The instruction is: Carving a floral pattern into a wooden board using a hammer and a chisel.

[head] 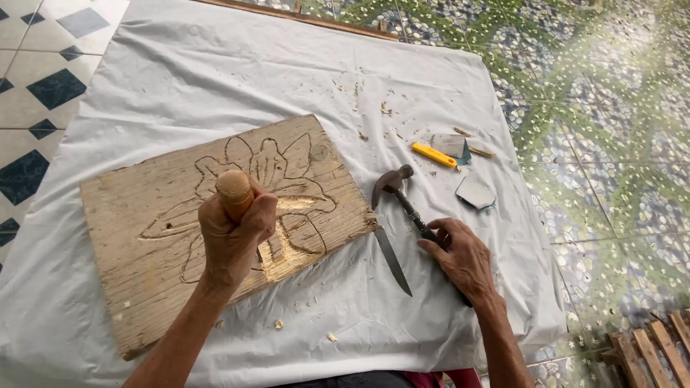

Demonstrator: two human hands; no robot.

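Observation:
A rough wooden board lies on a white sheet, with a flower outline carved into it. My left hand is shut around the round wooden handle of a chisel that stands on the carving; its blade is hidden by my fingers. My right hand grips the dark handle of a claw hammer, which rests on the sheet just right of the board. A loose metal blade lies beside the hammer, left of my right hand.
A yellow utility knife and two flat grey stones lie on the sheet at the right. Wood chips are scattered over the sheet. Tiled floor surrounds it, with wooden slats at the bottom right.

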